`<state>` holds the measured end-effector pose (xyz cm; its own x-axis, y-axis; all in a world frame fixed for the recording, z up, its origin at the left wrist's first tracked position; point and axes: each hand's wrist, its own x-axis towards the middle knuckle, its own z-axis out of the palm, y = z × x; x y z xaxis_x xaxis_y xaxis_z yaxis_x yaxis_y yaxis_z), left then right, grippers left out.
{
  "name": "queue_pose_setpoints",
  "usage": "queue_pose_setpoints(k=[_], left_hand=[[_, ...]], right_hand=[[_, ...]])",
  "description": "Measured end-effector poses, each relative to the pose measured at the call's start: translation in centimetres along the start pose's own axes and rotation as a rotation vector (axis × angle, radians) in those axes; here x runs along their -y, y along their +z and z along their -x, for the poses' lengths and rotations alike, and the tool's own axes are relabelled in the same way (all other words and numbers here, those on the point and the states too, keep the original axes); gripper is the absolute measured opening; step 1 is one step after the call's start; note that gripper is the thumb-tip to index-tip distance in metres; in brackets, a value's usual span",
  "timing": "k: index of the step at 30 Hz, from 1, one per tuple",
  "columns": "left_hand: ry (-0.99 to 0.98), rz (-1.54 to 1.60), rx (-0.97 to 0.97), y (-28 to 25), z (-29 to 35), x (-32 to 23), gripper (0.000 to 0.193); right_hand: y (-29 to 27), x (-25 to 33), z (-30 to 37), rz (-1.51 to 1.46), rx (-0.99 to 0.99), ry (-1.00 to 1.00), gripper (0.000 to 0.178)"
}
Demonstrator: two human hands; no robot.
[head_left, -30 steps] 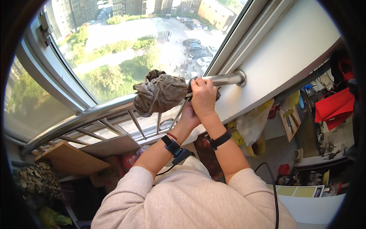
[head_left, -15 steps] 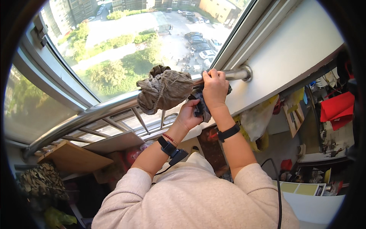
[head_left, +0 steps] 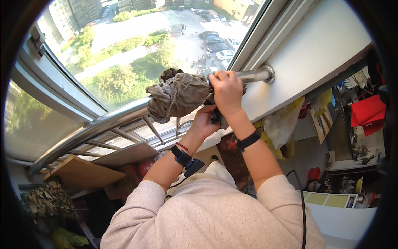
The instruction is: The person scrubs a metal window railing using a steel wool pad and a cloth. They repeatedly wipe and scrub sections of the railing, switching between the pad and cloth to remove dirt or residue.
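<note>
A shiny metal handrail (head_left: 253, 75) runs across the window. Over it hangs a crumpled grey-brown cloth (head_left: 178, 96), just left of my hands. My right hand (head_left: 227, 92) is closed over the top of the rail, its fingers bent around a dark grey rag (head_left: 224, 123) that mostly hides beneath it. From below, my left hand (head_left: 203, 123) pinches the dark lower part of the same rag, thumb up near the rail. The fingertips of both hands are partly hidden. Each wrist wears a black strap.
Behind the rail stands a window (head_left: 137, 54), with parked cars and trees far below. A white sill (head_left: 306, 54) lies to the right, plastic bags (head_left: 284, 122) hanging under it. Wooden boards (head_left: 85, 172) lean at lower left. A black cable (head_left: 302, 199) trails by my right arm.
My right hand has slid a little left along the rail, closer to the grey-brown cloth, covering more of the dark rag. My left hand stays nearly in place.
</note>
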<state>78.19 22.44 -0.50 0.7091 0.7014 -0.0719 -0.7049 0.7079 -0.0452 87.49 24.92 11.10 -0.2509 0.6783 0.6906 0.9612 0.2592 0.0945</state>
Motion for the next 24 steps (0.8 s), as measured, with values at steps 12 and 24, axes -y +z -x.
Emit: queue_pose_setpoints(k=[12, 24], left_hand=[[-0.001, -0.002, 0.053, -2.4, 0.5, -0.1, 0.030], [0.176, -0.092, -0.141, -4.8, 1.7, -1.3, 0.023]], right_hand=[[-0.6, -1.6, 1.4, -0.107, -0.003, 0.063, 0.030], [3.8, -0.4, 6.3, -0.497, -0.266, 0.164, 0.019]])
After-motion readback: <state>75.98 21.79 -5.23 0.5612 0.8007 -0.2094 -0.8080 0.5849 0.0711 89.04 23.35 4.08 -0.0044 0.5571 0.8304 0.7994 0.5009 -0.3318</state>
